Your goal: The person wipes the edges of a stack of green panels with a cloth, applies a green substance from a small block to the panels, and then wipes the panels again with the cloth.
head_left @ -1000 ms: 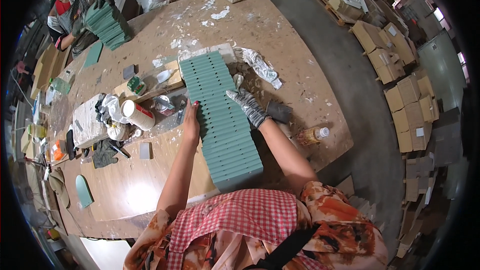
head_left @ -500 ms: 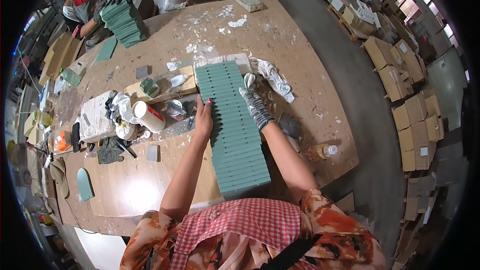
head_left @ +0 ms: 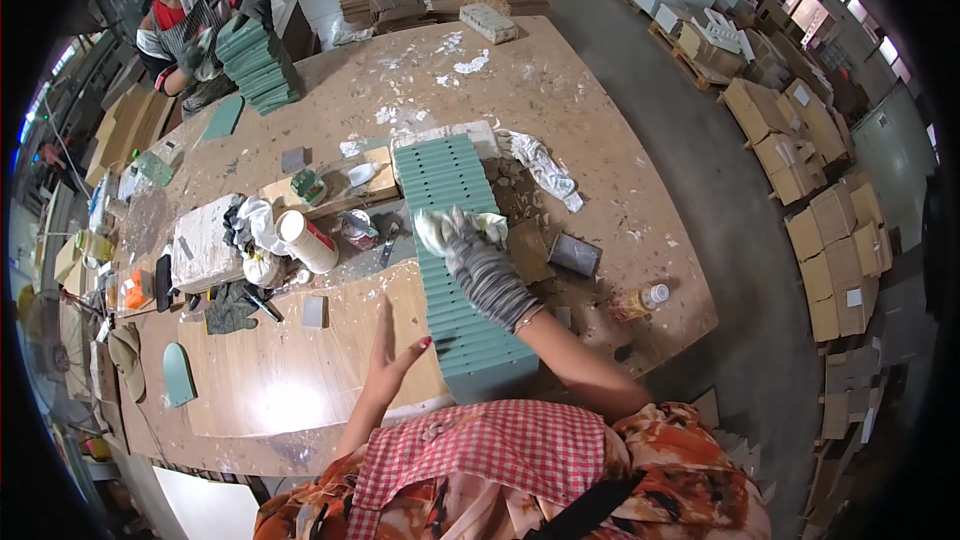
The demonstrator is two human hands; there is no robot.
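Observation:
A long row of green boards, packed edge to edge with small dark holes along their top edges, stretches away from me across the worktable. My right hand, in a grey striped knit glove, is closed on a pale cloth and presses it onto the middle of the row. Bare and open, my left hand hovers left of the row's near end, fingers apart and holding nothing. Part of the cloth is hidden under the gloved fingers.
A grey sanding block and a bottle stand to the right. Leftward are a white canister, a spare glove and a loose green board. Far left, a co-worker handles stacked green boards.
My right hand has moved from the row's right side onto its top with the cloth. My left hand has let go of the row's left side and come back toward me.

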